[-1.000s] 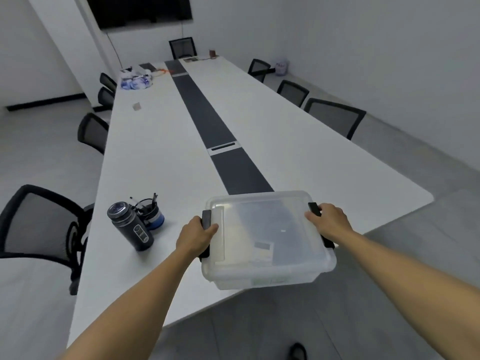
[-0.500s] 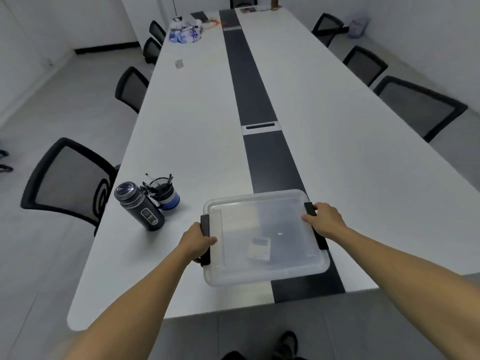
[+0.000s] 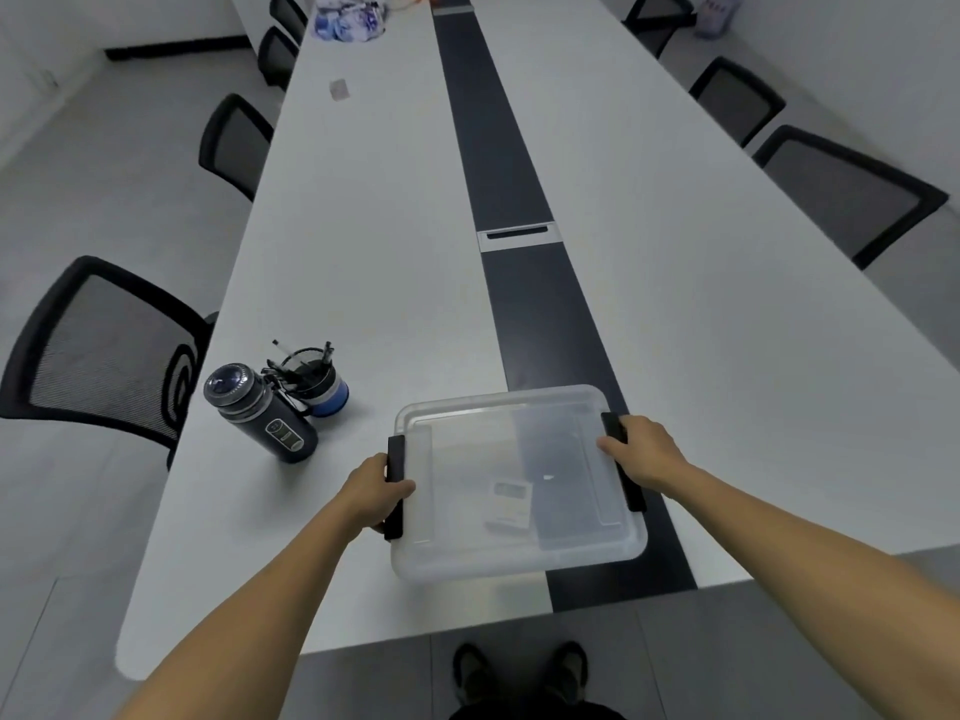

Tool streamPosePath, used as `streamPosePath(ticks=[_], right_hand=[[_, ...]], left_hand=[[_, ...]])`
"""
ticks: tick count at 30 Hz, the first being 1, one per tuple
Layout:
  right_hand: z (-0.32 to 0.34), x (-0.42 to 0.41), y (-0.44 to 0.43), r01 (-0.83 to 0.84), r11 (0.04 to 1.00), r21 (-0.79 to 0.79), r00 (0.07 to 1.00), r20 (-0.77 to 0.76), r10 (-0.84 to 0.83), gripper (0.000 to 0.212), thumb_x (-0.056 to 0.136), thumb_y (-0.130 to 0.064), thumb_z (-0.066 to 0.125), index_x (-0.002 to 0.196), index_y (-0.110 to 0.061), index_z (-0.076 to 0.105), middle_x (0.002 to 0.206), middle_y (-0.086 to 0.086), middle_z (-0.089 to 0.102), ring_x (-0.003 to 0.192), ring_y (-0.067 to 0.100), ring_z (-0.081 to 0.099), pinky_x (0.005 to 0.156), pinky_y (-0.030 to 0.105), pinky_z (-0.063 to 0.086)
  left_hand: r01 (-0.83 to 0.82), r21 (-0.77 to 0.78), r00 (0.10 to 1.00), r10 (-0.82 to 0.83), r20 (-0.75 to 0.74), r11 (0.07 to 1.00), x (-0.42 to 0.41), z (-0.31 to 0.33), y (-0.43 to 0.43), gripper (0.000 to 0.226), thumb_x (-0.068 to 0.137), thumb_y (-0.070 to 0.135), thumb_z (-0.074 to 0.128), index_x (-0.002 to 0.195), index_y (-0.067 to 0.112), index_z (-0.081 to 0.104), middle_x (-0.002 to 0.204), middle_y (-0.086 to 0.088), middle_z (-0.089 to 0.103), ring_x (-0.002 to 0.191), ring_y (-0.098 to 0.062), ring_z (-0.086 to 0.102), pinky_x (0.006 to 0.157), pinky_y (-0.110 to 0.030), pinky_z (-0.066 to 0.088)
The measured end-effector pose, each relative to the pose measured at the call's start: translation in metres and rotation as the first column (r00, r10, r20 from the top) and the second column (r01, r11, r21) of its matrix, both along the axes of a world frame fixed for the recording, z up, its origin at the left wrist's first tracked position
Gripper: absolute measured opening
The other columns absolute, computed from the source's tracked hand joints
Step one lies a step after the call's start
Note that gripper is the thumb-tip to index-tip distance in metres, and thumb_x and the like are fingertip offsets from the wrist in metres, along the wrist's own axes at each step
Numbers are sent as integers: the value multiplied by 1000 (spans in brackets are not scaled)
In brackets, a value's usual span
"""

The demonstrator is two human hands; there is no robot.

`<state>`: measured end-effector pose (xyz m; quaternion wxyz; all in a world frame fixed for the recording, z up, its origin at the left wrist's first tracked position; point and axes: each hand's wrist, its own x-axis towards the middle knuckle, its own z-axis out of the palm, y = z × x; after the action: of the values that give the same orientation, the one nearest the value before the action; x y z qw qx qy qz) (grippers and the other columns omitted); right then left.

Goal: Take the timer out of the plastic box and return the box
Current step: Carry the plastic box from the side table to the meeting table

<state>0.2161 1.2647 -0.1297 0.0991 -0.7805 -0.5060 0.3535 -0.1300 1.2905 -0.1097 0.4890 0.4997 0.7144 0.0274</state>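
A clear plastic box point(image 3: 467, 553) with its lid on and black side latches sits at the near end of the long white table point(image 3: 363, 252). Through the lid a small white timer point(image 3: 511, 504) shows, lying on the box floor. My left hand point(image 3: 376, 493) grips the left latch. My right hand point(image 3: 641, 452) grips the right latch. The box straddles the table's dark centre strip point(image 3: 519, 174).
A dark bottle point(image 3: 260, 413) and a blue pen cup point(image 3: 317, 384) stand left of the box. Black mesh chairs point(image 3: 98, 350) line both sides. A bag point(image 3: 348, 15) and a small card point(image 3: 338, 89) lie far down the table. My shoes point(image 3: 519, 672) show below the edge.
The box, held over the table's edge a second ago, has moved forward and now lies over the tabletop. My view has tilted further down. Both hands keep their hold.
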Motion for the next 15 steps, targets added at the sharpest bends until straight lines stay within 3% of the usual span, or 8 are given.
streamPosePath(ticks=[4, 6, 9, 11, 13, 15], right_hand=[[1, 4, 1, 10, 1000, -13, 998, -69, -11, 22, 96, -30, 55, 105, -10, 59, 96, 7, 65, 86, 24, 64, 80, 39, 55], [0, 7, -1, 54, 998, -31, 983, -174, -58, 20, 97, -27, 54, 105, -10, 61, 99, 8, 67, 87, 23, 65, 80, 38, 56], [1, 12, -4, 149, 987, -59, 931, -327, -160, 20, 97, -23, 56, 108, -9, 65, 102, 10, 69, 87, 21, 66, 74, 32, 55], [4, 13, -6, 189, 979, -74, 902, -381, -203, 29, 96, -22, 58, 120, -6, 61, 102, 8, 68, 89, 21, 65, 74, 31, 54], [2, 14, -7, 187, 982, -38, 936, -297, -190, 46, 94, -28, 62, 135, -10, 52, 112, 9, 66, 99, 27, 64, 87, 42, 55], [2, 13, -11, 142, 990, 1, 985, -95, -141, 60, 92, -39, 62, 143, -15, 42, 125, 10, 63, 110, 31, 62, 96, 46, 51]], left_hand=[[-73, -74, 989, 82, 125, 995, -12, -2, 0, 41, 92, 16, 59, 131, 10, 47, 112, -14, 63, 97, -33, 64, 70, -46, 60], [-115, -107, 971, 134, 198, 988, -20, -4, -3, 46, 94, 16, 59, 137, 8, 45, 112, -16, 64, 95, -34, 66, 68, -46, 60], [-160, -88, 955, 177, 238, 983, -26, -9, -6, 54, 93, 16, 62, 142, 9, 41, 108, -15, 65, 94, -32, 66, 67, -44, 60], [-182, -30, 956, 184, 230, 983, -28, -13, -7, 64, 89, 17, 68, 145, 13, 38, 105, -14, 65, 95, -31, 66, 72, -46, 59], [-154, 67, 979, 143, 149, 986, -32, -15, -6, 74, 82, 23, 75, 145, 18, 37, 111, -12, 62, 101, -31, 63, 84, -47, 56], [-71, 177, 997, 69, 18, 982, -32, -14, -6, 75, 77, 30, 79, 141, 19, 43, 123, -10, 56, 112, -30, 57, 90, -40, 50]])
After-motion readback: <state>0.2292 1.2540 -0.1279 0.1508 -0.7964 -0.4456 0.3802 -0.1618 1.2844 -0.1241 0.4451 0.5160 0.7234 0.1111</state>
